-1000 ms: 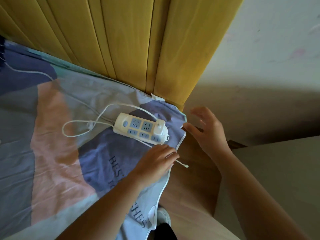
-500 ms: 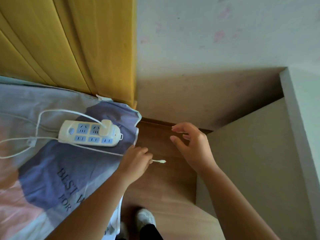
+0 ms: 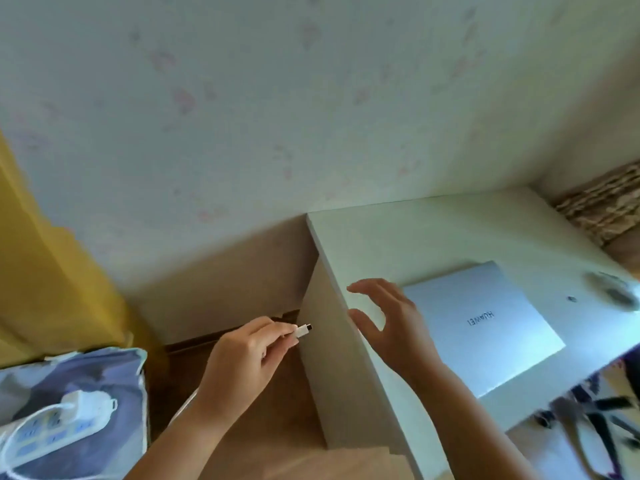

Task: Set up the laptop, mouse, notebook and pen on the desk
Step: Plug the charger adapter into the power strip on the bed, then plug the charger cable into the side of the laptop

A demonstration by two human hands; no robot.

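A: Counting from the middle: one closed laptop (image 3: 485,327) lies flat on the white counter (image 3: 408,237); one blurred shape near its far right edge is perhaps the mouse (image 3: 613,294).

B: And my hands?

A: My left hand (image 3: 242,362) pinches one charging plug (image 3: 303,330) beside the counter. My right hand (image 3: 391,323) hovers open, empty. No notebook or pen visible; most setup remains.

A white power strip (image 3: 52,427) with a plug in it lies on a blue patterned bedsheet (image 3: 104,375) at lower left. A yellow curtain (image 3: 45,271) hangs beside the marked wall (image 3: 277,116). At far right sits what may be a woven basket (image 3: 609,209), blurred.
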